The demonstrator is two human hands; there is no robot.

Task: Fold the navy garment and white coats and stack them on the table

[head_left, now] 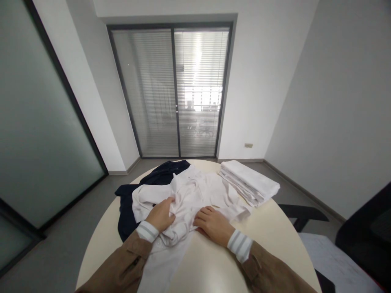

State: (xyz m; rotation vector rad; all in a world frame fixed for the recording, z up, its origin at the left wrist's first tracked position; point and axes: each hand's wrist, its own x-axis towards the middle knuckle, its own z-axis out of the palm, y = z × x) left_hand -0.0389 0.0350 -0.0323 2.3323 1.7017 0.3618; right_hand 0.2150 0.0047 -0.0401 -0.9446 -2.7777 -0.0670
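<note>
A rumpled white shirt point(198, 187) lies spread over the round table, with one part of it running down toward the front edge. My left hand point(161, 215) is closed on a bunched fold at the shirt's left side, its thumb and fingertips pressed into the cloth. On the right, my right hand point(212, 224) lies low over the shirt's near edge, fingers curled round the fabric and thumb tucked below. Partly under the shirt, a dark navy garment point(128, 207) shows at the left and back.
A stack of folded white cloths point(250, 181) sits at the table's back right. The round cream table point(210, 268) has a curved edge. A chair with a black armrest point(302, 212) and light seat stands at the right. Beyond is a glass door point(198, 122) with blinds.
</note>
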